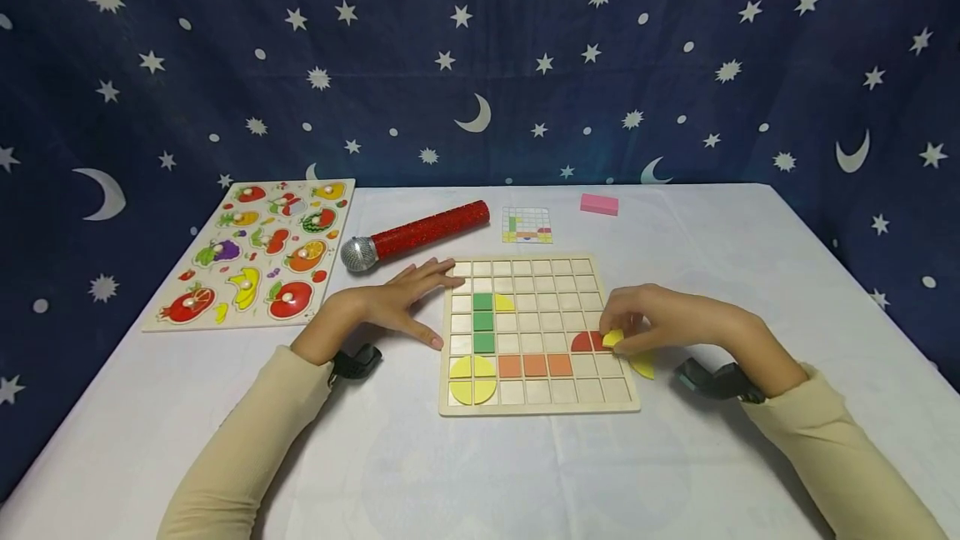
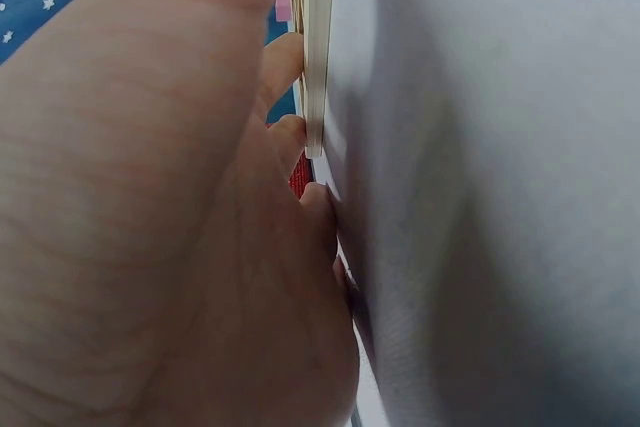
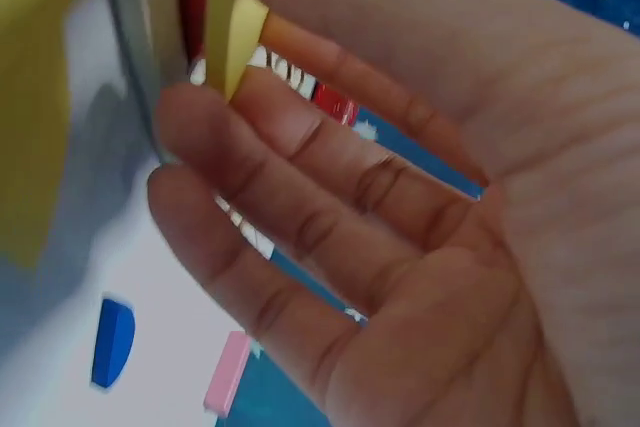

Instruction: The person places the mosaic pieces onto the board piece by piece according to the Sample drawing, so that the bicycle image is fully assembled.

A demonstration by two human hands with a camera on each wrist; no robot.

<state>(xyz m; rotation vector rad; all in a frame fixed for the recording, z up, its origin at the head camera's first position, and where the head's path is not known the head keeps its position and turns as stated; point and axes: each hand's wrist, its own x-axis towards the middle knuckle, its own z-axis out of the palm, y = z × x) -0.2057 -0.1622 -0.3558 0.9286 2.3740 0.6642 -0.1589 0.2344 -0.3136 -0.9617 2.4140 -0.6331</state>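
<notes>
A wooden grid board (image 1: 540, 397) lies in the middle of the table. My left hand (image 1: 397, 298) is spread at its left side, a finger over the upper left corner and the thumb right at the edge. Over the board's right side my right hand (image 1: 663, 319) pinches a yellow quarter-circle piece (image 3: 240, 37) between thumb and fingers, beside two red quarter-circle pieces (image 1: 582, 342). Another yellow piece (image 1: 642, 367) shows partly under that hand. On the grid sit green squares (image 1: 483, 322), orange squares (image 1: 535, 366), a yellow circle of quarters (image 1: 472, 380) and one yellow quarter (image 1: 505, 303).
Behind the board lie a small pattern card (image 1: 527, 225) and a pink block (image 1: 599, 204). A red toy microphone (image 1: 427, 227) and a fruit puzzle board (image 1: 258, 261) are at the left. The right wrist view shows a blue rounded piece (image 3: 113, 342) on the table.
</notes>
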